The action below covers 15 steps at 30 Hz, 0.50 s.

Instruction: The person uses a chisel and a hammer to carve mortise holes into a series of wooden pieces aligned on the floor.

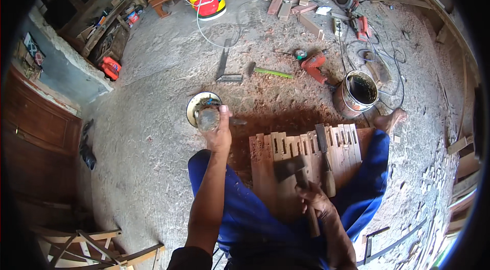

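My left hand grips a round, greyish-brown object whose kind I cannot make out. It is held over a pale round tin with dark and blue bits inside. My right hand is closed round the wooden handle of a hatchet, its dark, wide head slightly blurred above the boards. Between my legs lies a row of wooden boards side by side, several with narrow slots cut near their far ends. On them rests a chisel with a wooden handle, just beyond my right hand.
Past the boards lie a try square, a green-handled hammer and a red power drill. A dirty bucket stands near my right foot. Cables, wood offcuts and a colourful bucket are farther off.
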{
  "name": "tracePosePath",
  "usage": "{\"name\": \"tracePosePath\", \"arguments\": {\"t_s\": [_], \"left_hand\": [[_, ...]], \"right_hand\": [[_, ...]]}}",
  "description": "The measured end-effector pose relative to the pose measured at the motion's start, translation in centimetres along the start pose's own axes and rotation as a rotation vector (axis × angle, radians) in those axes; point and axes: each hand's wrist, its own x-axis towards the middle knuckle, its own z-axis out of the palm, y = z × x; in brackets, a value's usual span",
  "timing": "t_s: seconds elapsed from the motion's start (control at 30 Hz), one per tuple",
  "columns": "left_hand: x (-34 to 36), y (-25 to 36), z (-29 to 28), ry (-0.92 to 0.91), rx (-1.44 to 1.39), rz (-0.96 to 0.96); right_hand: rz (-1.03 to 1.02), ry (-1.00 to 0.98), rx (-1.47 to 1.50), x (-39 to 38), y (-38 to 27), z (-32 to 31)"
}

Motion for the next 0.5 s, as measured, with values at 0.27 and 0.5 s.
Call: {"name": "tracePosePath", "arguments": {"t_s": [0.27, 0.5], "left_hand": [[-2.4, 2.1, 1.7, -0.136, -0.034, -0.183], [-4.9, 1.6, 5.0, -0.334, -0.086, 0.104]], "right_hand": [[0.184, -0.158, -0.195, -1.5, 1.9, 0.5], [0.197, -0.111, -0.179, -1.4, 3.5, -0.4]]}}
